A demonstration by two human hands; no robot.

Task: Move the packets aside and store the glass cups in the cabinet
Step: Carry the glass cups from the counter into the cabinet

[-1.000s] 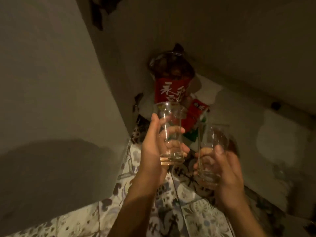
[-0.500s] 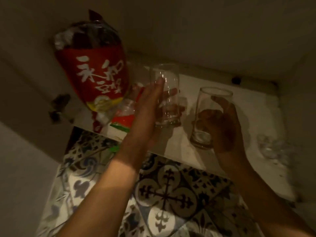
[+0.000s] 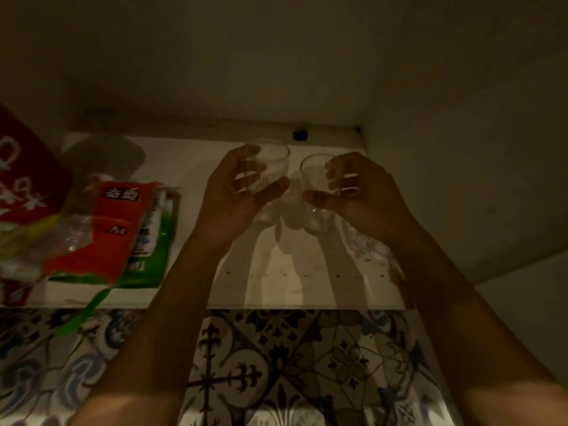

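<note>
Two clear glass cups stand side by side deep on the white cabinet shelf (image 3: 276,272). My left hand (image 3: 227,198) wraps the left glass cup (image 3: 272,167), and my right hand (image 3: 362,195) wraps the right glass cup (image 3: 313,173); both cup bases seem to rest on the shelf. Packets lie at the shelf's left: a red and green packet (image 3: 123,229) lying flat and a large red packet (image 3: 27,179) at the left edge, partly cut off.
The cabinet's back wall and right side wall (image 3: 445,179) close in behind and beside the cups. A dark round fitting (image 3: 300,134) sits at the shelf's back edge. Faint glassware (image 3: 365,241) shows by my right wrist. Patterned tiles (image 3: 276,364) lie below the shelf front.
Both hands have carried the cups further back into the cabinet and closer together. The view has shifted right, so the packets now sit at the far left.
</note>
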